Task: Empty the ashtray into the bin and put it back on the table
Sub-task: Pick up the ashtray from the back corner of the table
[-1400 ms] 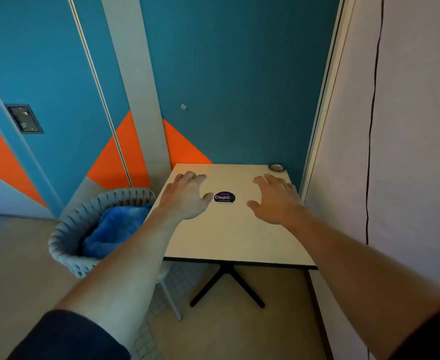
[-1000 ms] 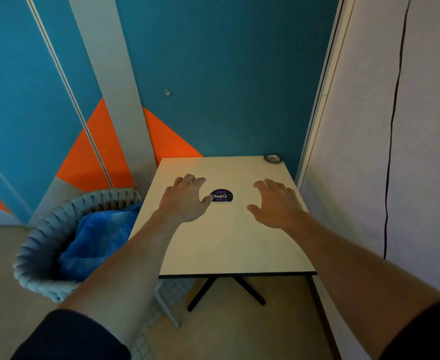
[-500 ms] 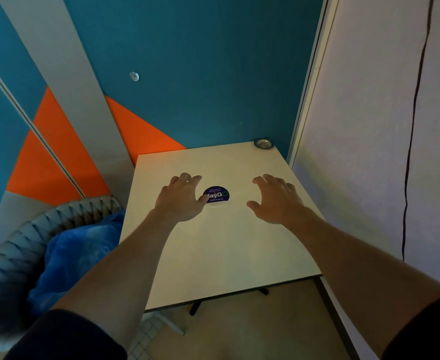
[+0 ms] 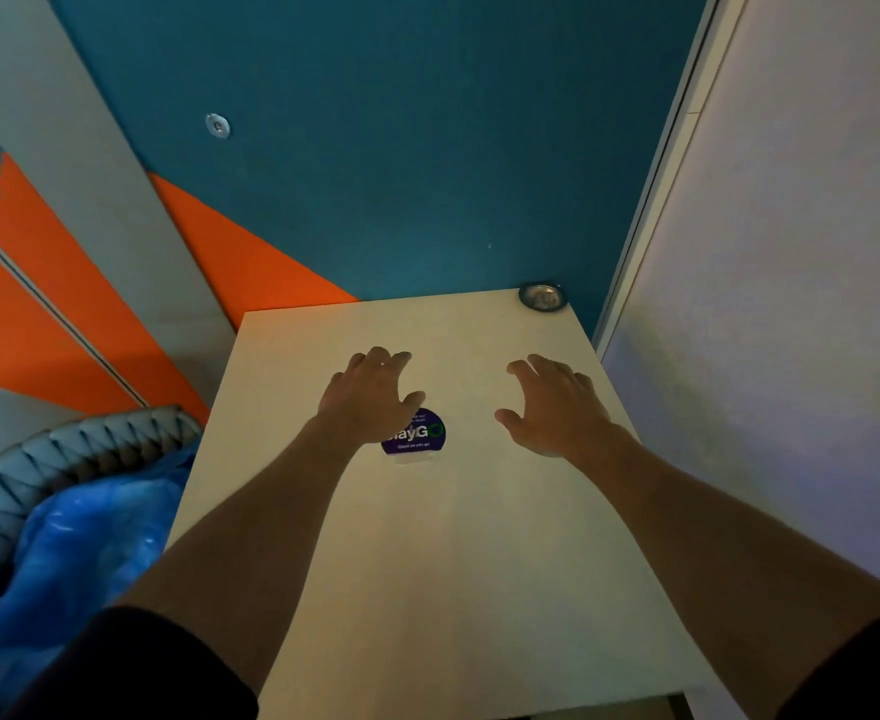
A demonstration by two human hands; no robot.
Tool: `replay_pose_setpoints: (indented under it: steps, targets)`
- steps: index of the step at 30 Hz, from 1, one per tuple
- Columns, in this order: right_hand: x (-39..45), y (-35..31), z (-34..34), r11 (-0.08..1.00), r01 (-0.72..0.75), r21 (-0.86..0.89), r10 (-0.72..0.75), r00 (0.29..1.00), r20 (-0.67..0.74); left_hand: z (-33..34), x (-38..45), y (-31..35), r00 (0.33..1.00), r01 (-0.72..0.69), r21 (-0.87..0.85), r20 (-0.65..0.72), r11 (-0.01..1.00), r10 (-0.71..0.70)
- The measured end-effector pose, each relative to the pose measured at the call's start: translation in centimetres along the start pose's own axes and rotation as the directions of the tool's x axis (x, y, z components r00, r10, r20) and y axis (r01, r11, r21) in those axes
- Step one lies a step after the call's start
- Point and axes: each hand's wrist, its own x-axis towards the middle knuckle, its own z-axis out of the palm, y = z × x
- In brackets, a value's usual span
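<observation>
Fingers point(image 4: 381, 358) of the left hand point(image 4: 370, 400) and right hand point(image 4: 557, 407) hover spread and empty, now further across the counter point(image 4: 479, 563), so the reach is underway. The small, round metal ashtray point(image 4: 542, 297) sits at the far right corner; the woven bin point(image 4: 79, 444), lined with crinkly blue plastic, stands left.

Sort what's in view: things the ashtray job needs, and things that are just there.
Needed: ashtray at the table's far right corner; bin with blue liner, left of the table; left hand and right hand, both open and empty.

Just there: purple sticker; wall stud.
</observation>
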Motion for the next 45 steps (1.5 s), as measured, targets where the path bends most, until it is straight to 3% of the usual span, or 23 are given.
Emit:
replay_pose_setpoints:
  steps: [10, 19, 28, 45]
  targets:
    - [10.8, 6.2, 1.5, 0.999, 0.033, -0.007, -0.033, 0.995, 0.089, 3.5, 10.2, 2.3, 0.996, 0.069, -0.012, 0.060, 0.998, -0.068]
    - [18.3, 9.9, 4.2, 1.000, 0.004, 0.017, -0.006, 0.989, 0.145, 7.2, 18.7, 2.8, 0.986, 0.048, -0.012, 0.163, 0.999, -0.046]
    - [25.9, 14.6, 7.3, 0.996, -0.080, 0.040, 0.071, 0.979, 0.192, 12.7, 27.6, 4.1, 0.916, -0.036, 0.016, 0.401, 0.999, 0.026]
    - [37.9, 21.5, 12.6, 0.960, -0.213, 0.181, 0.195, 0.974, 0.112, 19.5, 41.3, 7.1, 0.889, -0.172, 0.060, 0.439, 0.983, 0.129]
